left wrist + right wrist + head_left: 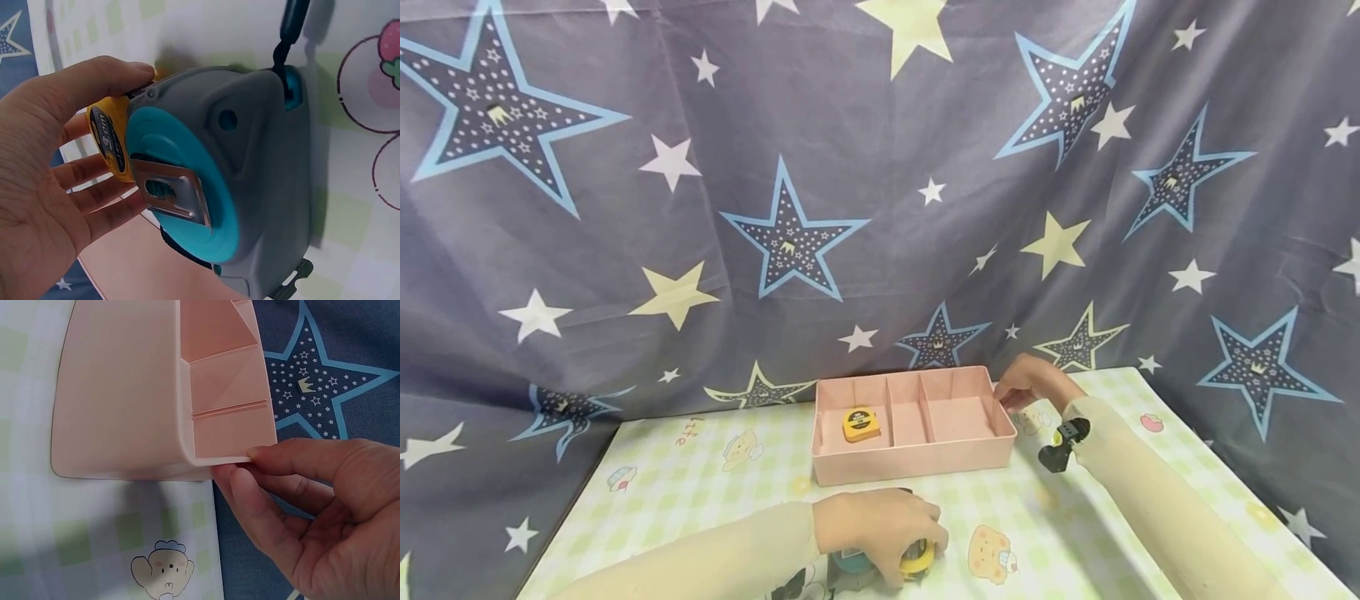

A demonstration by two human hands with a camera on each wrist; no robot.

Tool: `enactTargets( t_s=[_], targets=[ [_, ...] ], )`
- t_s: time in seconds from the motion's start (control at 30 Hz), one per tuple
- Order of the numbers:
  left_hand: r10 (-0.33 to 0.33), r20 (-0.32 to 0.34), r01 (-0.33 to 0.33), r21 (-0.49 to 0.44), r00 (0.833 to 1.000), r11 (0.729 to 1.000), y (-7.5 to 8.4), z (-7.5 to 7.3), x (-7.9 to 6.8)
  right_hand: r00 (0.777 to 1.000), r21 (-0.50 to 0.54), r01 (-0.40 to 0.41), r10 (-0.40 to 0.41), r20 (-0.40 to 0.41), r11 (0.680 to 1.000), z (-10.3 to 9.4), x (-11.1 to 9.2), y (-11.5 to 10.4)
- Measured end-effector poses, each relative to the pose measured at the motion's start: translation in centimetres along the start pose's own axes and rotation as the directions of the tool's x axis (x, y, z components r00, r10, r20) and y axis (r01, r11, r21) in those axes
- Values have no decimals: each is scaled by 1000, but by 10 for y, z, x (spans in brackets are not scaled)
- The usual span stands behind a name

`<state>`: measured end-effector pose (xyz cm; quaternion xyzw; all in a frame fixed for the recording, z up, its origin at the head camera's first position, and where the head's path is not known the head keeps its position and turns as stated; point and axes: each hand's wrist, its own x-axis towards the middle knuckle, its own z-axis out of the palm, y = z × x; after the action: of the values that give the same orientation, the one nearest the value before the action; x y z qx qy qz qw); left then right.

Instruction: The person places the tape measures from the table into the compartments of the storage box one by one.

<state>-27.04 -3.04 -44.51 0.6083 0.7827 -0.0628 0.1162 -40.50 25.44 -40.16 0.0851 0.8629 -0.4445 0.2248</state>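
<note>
A small yellow tape measure point(917, 567) is held by my left hand point(882, 525), its thumb and fingers around it. Close beside it, a larger grey-and-teal tape measure point(262, 162) stands on the table, with a metal clip on its teal face and a dark cord at one end. In the left wrist view it hides part of the yellow one. My right hand point(1036, 383) pinches the right end rim of a pink divided box point(125, 394). Another yellow tape measure point(861, 425) lies in that box's left compartment.
A tablecloth point(662, 492) with green checks and cartoon figures covers the table. Behind the box hangs a dark blue curtain point(880, 125) with stars. The box's middle and right compartments hold nothing visible.
</note>
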Motion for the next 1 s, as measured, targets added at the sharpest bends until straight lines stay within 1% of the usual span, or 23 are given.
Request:
enactTargets(
  t_s=[0.13,0.23,0.37,0.57,0.73,0.87,1.0],
  targets=[
    [1,-4,-1,-28,1000,1000,2,5,-2,999,-6,11,-10,33,1000,7,-1,2],
    [11,-6,-11,-41,1000,999,4,8,-2,999,-8,12,-11,32,1000,10,-3,5],
    [8,-4,-8,-27,1000,1000,4,4,0,1000,0,30,-30,8,1000,7,-4,6],
    [-3,-5,3,-1,1000,1000,3,-6,0,999,-2,35,-35,11,999,-1,-3,2],
    [-26,-9,26,-2,1000,1000,3,-6,-2,999,-15,39,-39,10,999,-1,-3,0],
    [-13,-16,13,5,1000,1000,2,-4,-2,999,-7,46,-46,0,999,-1,-3,1],
    [-15,-11,15,-21,1000,1000,-1,-2,0,999,-2,47,-47,-3,999,-1,-4,1]
  ],
)
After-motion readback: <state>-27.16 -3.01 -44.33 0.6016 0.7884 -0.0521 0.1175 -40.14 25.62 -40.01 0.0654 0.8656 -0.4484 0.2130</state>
